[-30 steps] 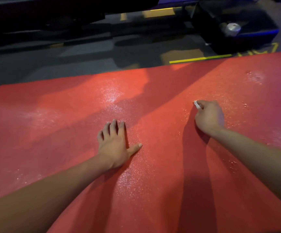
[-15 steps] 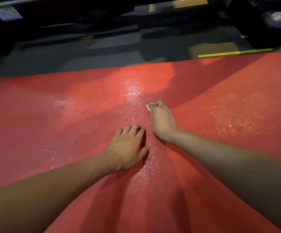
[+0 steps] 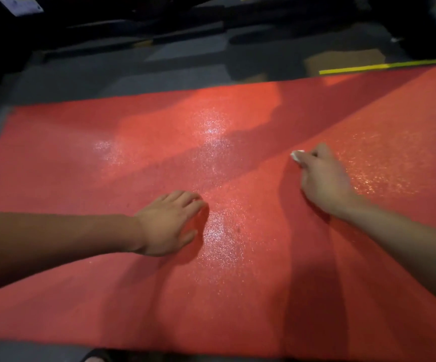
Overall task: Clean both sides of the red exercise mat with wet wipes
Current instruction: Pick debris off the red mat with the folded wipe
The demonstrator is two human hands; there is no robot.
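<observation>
Left hand [image 3: 168, 224] flat, fingers straight, likely pinning red mat [image 3: 86, 296] against sliding; right hand [image 3: 322, 182] clenched round white wipe [image 3: 296, 154], scrubbing farther right.

bare forearms, no sleeves; left hand [image 3: 168, 226], right hand [image 3: 322, 178]

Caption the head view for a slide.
Right hand wipes the red mat with a wet wipe while the left hand rests flat on it.
</observation>
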